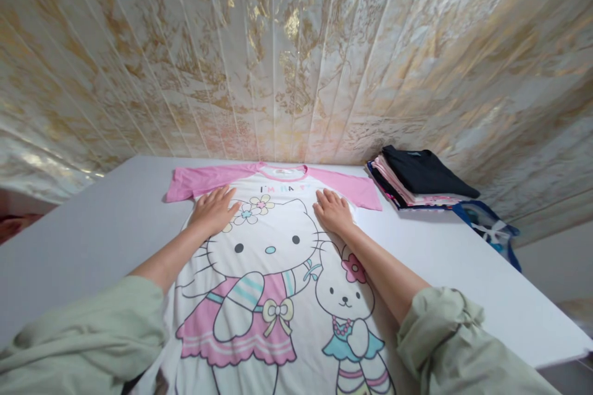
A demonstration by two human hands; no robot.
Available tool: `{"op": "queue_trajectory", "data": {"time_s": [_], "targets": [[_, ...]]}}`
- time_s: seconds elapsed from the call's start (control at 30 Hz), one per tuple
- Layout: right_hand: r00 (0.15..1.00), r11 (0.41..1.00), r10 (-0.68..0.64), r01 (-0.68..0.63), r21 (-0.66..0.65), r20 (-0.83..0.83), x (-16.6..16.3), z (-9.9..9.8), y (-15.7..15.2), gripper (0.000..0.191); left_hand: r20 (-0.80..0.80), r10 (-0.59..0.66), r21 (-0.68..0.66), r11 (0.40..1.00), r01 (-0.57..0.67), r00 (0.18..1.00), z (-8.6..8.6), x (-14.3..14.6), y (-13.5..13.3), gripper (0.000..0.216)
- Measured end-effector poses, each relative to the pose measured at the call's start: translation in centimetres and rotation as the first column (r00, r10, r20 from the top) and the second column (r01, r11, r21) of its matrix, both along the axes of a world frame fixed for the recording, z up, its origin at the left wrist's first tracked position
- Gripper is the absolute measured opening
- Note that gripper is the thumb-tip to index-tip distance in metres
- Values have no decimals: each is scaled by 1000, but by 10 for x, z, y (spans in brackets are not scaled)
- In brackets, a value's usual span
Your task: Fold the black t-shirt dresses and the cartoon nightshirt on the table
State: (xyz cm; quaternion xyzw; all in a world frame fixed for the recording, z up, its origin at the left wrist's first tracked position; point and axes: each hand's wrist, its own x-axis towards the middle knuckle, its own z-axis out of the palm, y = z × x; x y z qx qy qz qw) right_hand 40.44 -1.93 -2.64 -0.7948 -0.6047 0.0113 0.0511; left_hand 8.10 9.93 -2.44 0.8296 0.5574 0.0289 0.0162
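Observation:
A white T-shirt (273, 234) with pink sleeves and a printed cartoon cat and bunny lies spread face up, its collar toward the far edge. My left hand (215, 210) rests flat on the left chest of the shirt, fingers stretched over the printed flowers. On the right chest, below the pink sleeve, my right hand (332, 210) presses flat with its fingers apart. Neither hand grips the cloth. The shirt's lower end runs toward me and out of the bottom of the view.
A white table (92, 222) carries the shirt. At its right back stands a stack of folded clothes (417, 176), black on top. Beside it, a blue-trimmed clear bag (491, 228) hangs over the right edge. A gold-patterned curtain (278, 62) closes off the back.

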Motion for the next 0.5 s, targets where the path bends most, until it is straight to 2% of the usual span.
{"op": "queue_trajectory", "data": {"time_s": [0.5], "targets": [[1000, 1000, -3, 2, 24, 18, 2, -5, 2, 54, 19, -27, 43, 999, 26, 999, -3, -3, -4, 64]]}}
